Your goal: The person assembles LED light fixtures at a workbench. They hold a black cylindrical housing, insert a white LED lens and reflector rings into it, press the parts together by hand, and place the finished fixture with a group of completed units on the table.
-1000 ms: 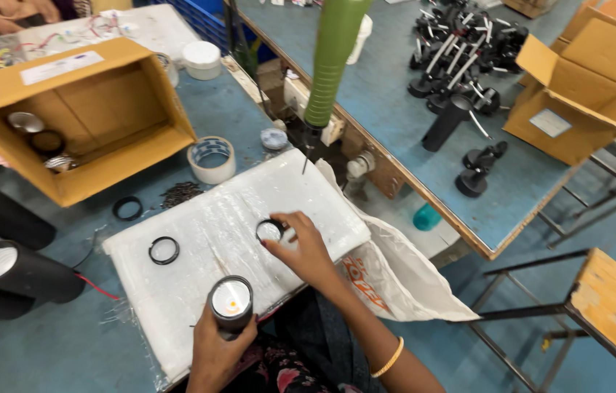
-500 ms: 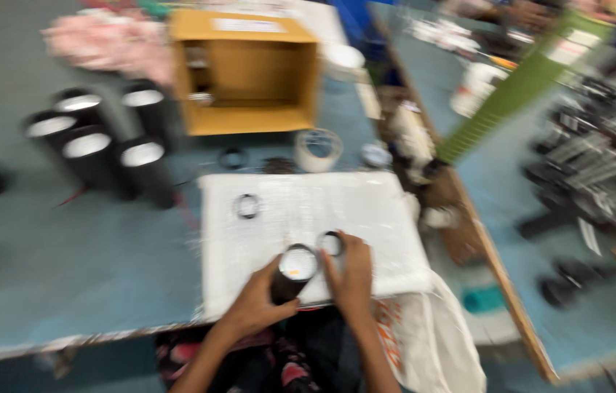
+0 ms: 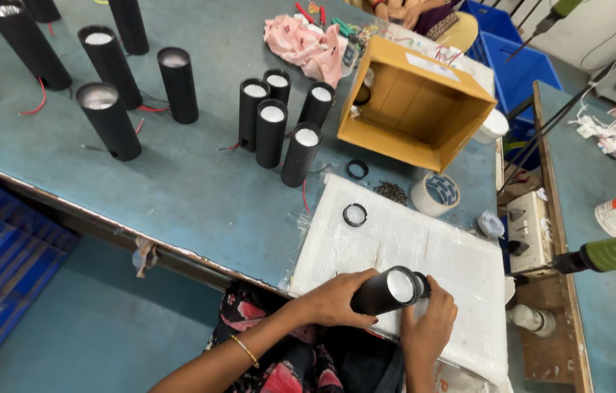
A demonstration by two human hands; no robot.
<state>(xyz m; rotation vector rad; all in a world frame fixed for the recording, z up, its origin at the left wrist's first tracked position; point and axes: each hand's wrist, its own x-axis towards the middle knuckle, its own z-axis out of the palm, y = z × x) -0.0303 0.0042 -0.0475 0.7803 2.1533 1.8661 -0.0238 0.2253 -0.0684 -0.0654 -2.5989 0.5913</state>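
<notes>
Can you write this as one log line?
left hand: grips black tube light | right hand: at its front rim | over white foam pad

Open tan cardboard box (image 3: 424, 109) w/ white label, table's far side.

Open cardboard box (image 3: 424, 109), pink cloth (image 3: 304, 44), tape roll (image 3: 435, 193), upright black tubes (image 3: 279, 124).

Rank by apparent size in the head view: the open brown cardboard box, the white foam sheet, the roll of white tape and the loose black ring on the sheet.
1. White foam sheet
2. Open brown cardboard box, though it is farther from the camera, so this is unsure
3. Roll of white tape
4. Loose black ring
</notes>
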